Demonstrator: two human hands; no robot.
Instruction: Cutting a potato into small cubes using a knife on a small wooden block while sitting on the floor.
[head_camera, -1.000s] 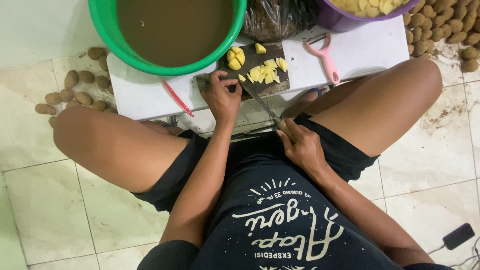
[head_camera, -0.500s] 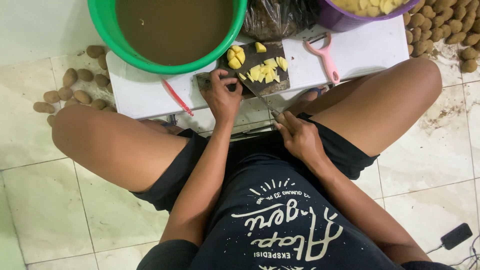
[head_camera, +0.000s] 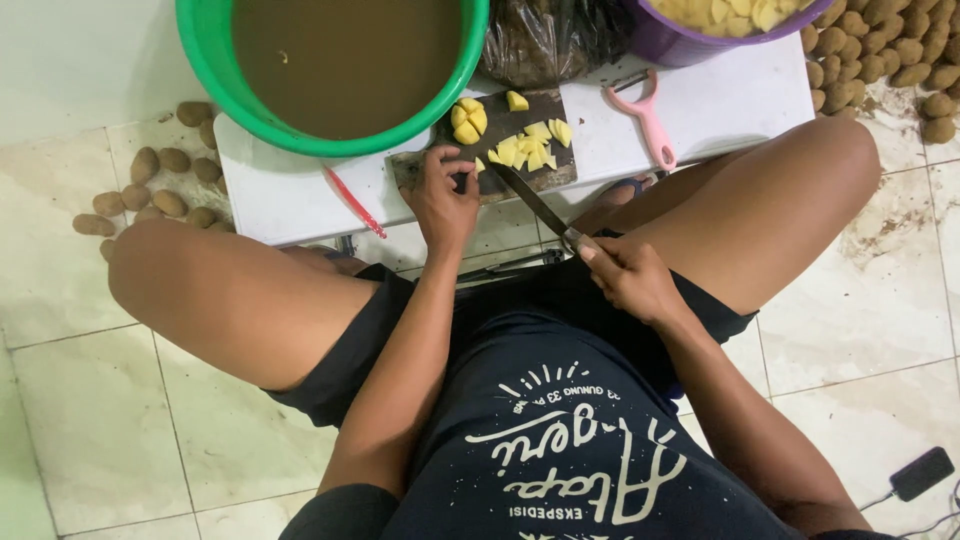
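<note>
Gripping knife (head_camera: 540, 205), rt hand (head_camera: 630, 278), board-edge (head_camera: 440, 185).

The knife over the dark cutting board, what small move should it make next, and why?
Probably bring the knife down through the potato piece that the left hand pins on the cutting board. The right hand holds the blade angled toward it, beside already diced pieces.

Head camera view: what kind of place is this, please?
Probably a home kitchen floor used for food preparation. A low white table stands on floor tiles, unpeeled potatoes lie heaped there, and the right hand holds a knife at a cutting board.
</note>
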